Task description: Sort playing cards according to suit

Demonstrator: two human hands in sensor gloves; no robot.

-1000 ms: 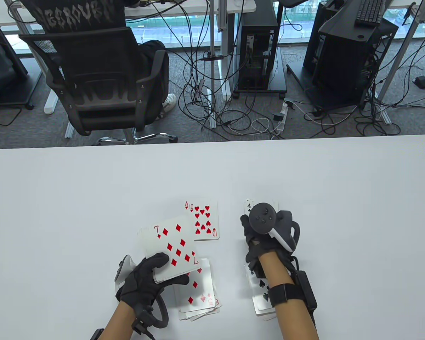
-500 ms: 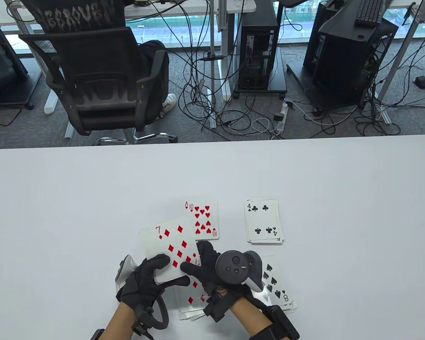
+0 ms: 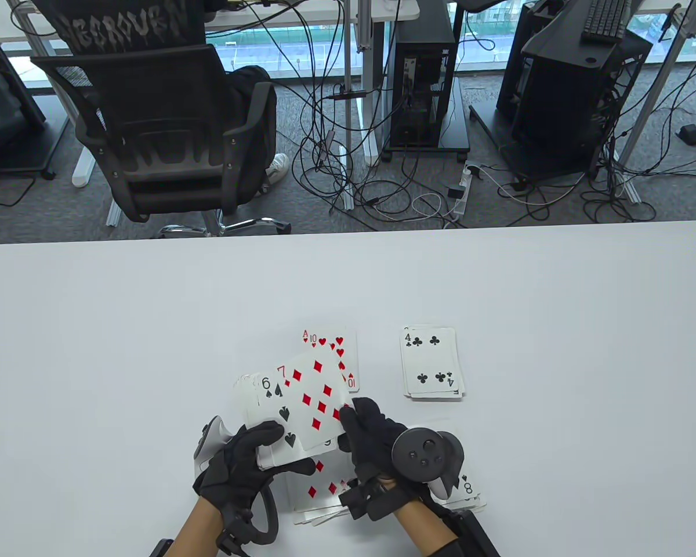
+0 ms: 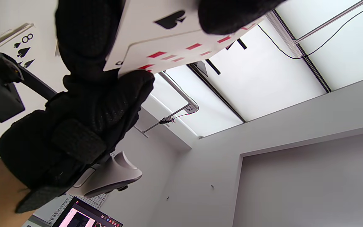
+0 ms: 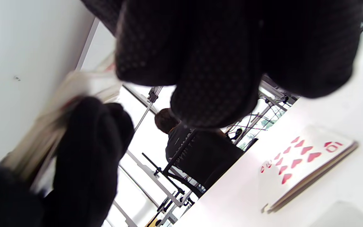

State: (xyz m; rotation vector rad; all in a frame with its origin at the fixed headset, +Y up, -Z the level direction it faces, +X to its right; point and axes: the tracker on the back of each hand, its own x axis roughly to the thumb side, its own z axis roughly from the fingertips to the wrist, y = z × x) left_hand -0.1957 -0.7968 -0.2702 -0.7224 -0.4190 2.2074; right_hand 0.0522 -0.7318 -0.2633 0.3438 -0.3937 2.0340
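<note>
Near the tabletop's near edge, the left hand (image 3: 240,464) grips the deck (image 3: 272,400); the right hand (image 3: 377,441) pinches its seven of diamonds (image 3: 316,397).

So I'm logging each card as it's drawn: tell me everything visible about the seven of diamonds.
The white seven of diamonds card with red pips lies face up, tilted, on top of the deck held in the left hand. The right hand pinches its right edge, sliding it aside and uncovering a nine of spades beneath. It partly hides the ten of hearts pile.

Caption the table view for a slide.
Right hand pinches the 7 of diamonds off the left hand's deck.
</note>
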